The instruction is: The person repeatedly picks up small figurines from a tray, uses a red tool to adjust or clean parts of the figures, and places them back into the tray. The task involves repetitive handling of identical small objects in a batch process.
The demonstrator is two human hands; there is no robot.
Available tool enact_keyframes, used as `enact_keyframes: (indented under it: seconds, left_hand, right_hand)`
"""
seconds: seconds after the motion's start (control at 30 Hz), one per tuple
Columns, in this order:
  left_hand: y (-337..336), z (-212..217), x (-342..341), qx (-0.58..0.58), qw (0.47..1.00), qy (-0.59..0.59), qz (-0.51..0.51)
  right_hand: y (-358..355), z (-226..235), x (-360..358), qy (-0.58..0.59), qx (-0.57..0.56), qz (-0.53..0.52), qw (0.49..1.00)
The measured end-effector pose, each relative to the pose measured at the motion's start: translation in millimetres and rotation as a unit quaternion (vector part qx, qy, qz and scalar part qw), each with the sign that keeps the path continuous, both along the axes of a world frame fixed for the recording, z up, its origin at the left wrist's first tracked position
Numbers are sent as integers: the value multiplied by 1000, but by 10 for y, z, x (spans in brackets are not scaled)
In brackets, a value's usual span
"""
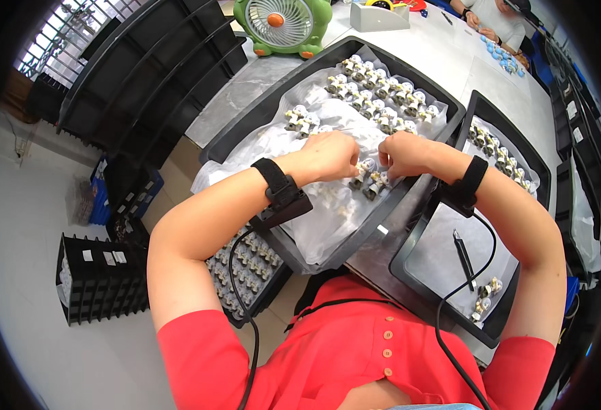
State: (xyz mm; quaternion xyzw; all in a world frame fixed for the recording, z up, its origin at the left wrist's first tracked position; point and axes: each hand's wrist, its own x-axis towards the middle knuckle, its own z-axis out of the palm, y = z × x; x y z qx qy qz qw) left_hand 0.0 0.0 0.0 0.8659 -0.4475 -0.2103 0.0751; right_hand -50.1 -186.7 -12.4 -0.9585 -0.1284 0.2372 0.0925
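A large black tray (273,98) lined with thin white sheeting (317,232) lies in front of me, with rows of small white, yellow and dark figurines (382,85) toward its far side. My left hand (331,156) is over the middle of the tray, its fingers curled and turned down. Facing it, my right hand (404,154) is closed near the tray's right wall. A few figurines (370,179) stand on the sheeting just below and between both hands. What the fingertips hold, if anything, is hidden.
On the right, another black tray (410,239) holds figurines and a black pen-like tool (463,260). A lower tray of figurines (246,270) sits at my left. Beyond are a green fan (283,24), stacked black trays (143,75) and a co-worker (498,24). Cables hang from both wrists.
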Motion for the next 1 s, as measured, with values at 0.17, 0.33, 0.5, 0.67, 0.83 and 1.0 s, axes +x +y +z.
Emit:
enact_keyframes:
  seconds: [0.17,0.33,0.5,0.67,0.83,1.0]
  left_hand:
    - [-87,-154,-89,44,998,34,-13]
    - [-63,-160,-124,41,997,70,-20]
    - [-48,-172,-129,21,999,-29,1]
    - [-71,-176,-170,29,996,-73,-33]
    - [84,-114,5,16,998,-44,-32]
    - [340,114,459,-31,995,-45,78]
  right_hand:
    - [-22,89,-10,24,-22,15,999]
    - [-21,65,14,39,-4,16,999]
    - [-24,-1,35,-1,28,4,1000]
    - [-43,-33,19,36,36,20,999]
    - [-77,-5,57,22,25,13,999]
    - [-49,28,98,-48,53,18,997]
